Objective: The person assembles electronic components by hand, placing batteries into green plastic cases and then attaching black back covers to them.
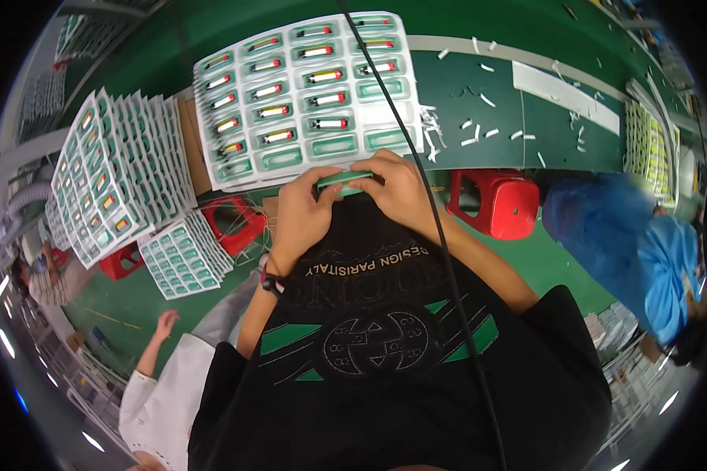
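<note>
In front of my chest, my left hand [306,206] and my right hand [394,187] are closed on a small flat green oblong piece [346,179], fingers and thumbs pinching its two ends. My fingers cover part of it, so its exact kind is unclear. Just beyond my hands lies a white compartment tray [289,171] with rows of green oblong hollows. Many hollows hold a small cylinder [326,124] with red, white or yellow and black parts. Some near-side hollows show only green, and one spot at the right looks plain white.
At the left, many similar filled trays [126,157] lean in a stack, with more trays [181,259] below. White paper scraps [487,100] litter the green table. Red stools [499,206] stand below. A black cable crosses the view. People in blue [628,243] and white [165,392] are nearby.
</note>
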`<state>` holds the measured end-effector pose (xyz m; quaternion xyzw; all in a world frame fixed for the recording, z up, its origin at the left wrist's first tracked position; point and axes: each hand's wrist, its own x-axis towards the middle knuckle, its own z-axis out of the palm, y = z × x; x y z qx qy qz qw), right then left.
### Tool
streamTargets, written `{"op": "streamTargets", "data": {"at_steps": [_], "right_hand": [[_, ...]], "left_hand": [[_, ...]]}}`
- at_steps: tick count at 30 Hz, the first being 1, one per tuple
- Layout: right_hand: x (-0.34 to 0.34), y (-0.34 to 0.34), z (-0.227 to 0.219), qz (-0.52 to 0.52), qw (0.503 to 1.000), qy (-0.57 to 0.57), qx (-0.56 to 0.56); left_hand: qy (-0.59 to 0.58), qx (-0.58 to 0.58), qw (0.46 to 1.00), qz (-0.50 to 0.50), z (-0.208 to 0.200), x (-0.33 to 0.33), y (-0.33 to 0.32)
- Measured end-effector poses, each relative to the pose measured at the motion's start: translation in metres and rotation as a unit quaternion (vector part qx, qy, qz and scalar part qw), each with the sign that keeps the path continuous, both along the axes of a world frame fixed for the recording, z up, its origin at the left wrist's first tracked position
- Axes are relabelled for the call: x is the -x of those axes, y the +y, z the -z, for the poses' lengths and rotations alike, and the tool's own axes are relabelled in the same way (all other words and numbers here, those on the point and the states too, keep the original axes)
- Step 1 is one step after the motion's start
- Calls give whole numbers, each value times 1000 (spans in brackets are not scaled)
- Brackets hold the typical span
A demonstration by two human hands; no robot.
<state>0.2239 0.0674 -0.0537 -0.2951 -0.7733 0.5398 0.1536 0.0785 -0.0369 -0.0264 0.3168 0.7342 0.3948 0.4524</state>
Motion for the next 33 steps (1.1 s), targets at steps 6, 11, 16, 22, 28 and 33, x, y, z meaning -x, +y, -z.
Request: {"op": "streamTargets", "data": {"at_steps": [6, 11, 16, 22, 28, 33], "right_hand": [[40, 21, 4, -3, 999, 47, 4], [19, 75, 44, 122, 981, -77, -127], [-4, 102, 81, 53, 942, -163, -288], [-1, 93, 85, 46, 935, -174, -306], [11, 67, 72, 114, 900, -166, -387], [11, 10, 46, -46, 953, -97, -283]], "left_hand": [[46, -1, 999, 25, 7, 51, 3], [352, 21, 898, -263, 58, 155, -36], [448, 199, 841, -231, 108, 239, -72], [396, 168, 901, -63, 185, 289, -79], [387, 180, 904, -22, 180, 285, -75], [481, 268, 822, -147, 115, 256, -55]]}}
